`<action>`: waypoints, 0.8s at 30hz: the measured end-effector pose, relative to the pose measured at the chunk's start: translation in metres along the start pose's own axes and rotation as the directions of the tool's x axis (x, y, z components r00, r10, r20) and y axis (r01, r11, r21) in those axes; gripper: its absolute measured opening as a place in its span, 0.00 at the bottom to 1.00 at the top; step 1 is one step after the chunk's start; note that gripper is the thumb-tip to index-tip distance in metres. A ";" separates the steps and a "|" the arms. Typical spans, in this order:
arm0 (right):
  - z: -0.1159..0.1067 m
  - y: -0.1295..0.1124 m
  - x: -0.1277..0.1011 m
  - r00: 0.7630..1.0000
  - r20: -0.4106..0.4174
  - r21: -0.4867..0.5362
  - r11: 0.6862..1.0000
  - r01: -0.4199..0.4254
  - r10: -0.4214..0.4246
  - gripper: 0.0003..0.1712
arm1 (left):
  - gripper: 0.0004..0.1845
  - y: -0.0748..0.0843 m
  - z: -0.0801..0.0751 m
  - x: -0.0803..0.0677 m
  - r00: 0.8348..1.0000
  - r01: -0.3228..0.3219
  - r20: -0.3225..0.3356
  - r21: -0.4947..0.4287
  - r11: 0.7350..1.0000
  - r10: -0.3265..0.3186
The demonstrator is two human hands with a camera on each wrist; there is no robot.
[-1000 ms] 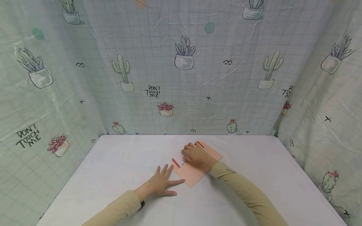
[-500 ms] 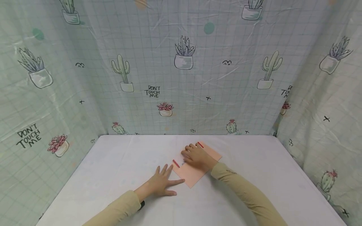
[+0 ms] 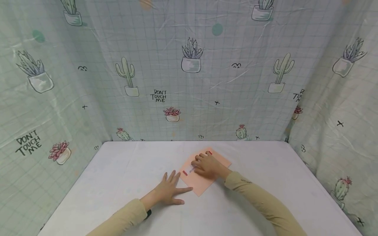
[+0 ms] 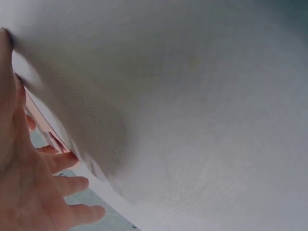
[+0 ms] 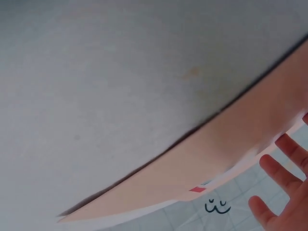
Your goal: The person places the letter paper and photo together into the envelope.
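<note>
A peach-coloured piece of paper (image 3: 198, 186), perhaps a folded sheet or an envelope, lies slanted on the white table. It bears a short red mark (image 3: 184, 173) on the left and another red mark (image 3: 210, 152) near its far corner. Between them, a whitish patch with bluish print is partly hidden by my right hand (image 3: 206, 165). Those right fingers, slightly bent and spread, rest over the far part of the paper; whether they press or pinch it I cannot tell. My left hand (image 3: 169, 190) lies flat with fingers spread, fingertips touching the paper's left edge.
The white table (image 3: 133, 170) spreads around the paper on all sides. Behind it and at both sides hangs a cactus-print curtain (image 3: 165, 75). In the right wrist view the paper's edge (image 5: 159, 163) stands out from the surface below it.
My right hand has shifted slightly right, its fingers more spread. A peach strip now shows along the far left edge, and the red marks look shorter. My left hand stays put.
</note>
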State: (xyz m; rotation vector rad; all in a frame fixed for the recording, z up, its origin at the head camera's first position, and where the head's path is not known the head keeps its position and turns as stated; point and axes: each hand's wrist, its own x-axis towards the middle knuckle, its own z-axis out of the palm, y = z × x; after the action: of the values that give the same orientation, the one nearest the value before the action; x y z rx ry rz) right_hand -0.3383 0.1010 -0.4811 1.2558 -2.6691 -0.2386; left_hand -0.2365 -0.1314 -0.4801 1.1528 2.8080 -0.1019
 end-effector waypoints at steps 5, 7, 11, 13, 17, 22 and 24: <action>0.001 0.000 -0.004 1.000 0.010 -0.029 1.000 0.008 -0.008 0.19 | 0.32 0.000 0.000 0.001 1.000 0.002 -0.001 0.001 1.000 -0.002; 0.002 0.000 -0.005 1.000 0.001 -0.035 0.999 0.014 -0.014 0.19 | 0.31 0.000 0.000 0.001 1.000 0.007 -0.003 0.010 1.000 -0.007; 0.004 0.000 -0.007 1.000 -0.004 -0.044 0.999 0.031 -0.031 0.19 | 0.31 -0.001 0.000 0.001 1.000 0.018 0.003 0.020 1.000 -0.018; 0.004 0.000 -0.008 0.999 0.003 -0.054 0.998 0.036 -0.036 0.19 | 0.31 -0.001 0.001 0.001 1.000 0.021 0.007 0.021 1.000 -0.021; 0.002 -0.001 -0.009 0.999 0.019 -0.079 0.996 0.033 -0.031 0.20 | 0.32 -0.002 0.002 0.001 1.000 0.021 0.003 0.028 0.999 -0.021; 0.000 -0.002 -0.009 0.999 0.021 -0.102 0.994 0.029 -0.027 0.18 | 0.32 -0.002 0.002 0.002 1.000 0.023 -0.005 0.032 0.999 -0.023; 0.000 -0.002 -0.008 1.000 0.015 -0.113 0.993 0.028 -0.027 0.18 | 0.31 -0.001 0.001 0.003 1.000 0.026 -0.003 0.030 0.999 -0.026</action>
State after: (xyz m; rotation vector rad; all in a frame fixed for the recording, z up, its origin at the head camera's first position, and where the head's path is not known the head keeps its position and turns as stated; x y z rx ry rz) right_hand -0.3315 0.1058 -0.4823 1.2611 -2.6100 -0.3984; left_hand -0.2389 -0.1303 -0.4814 1.1242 2.8334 -0.1450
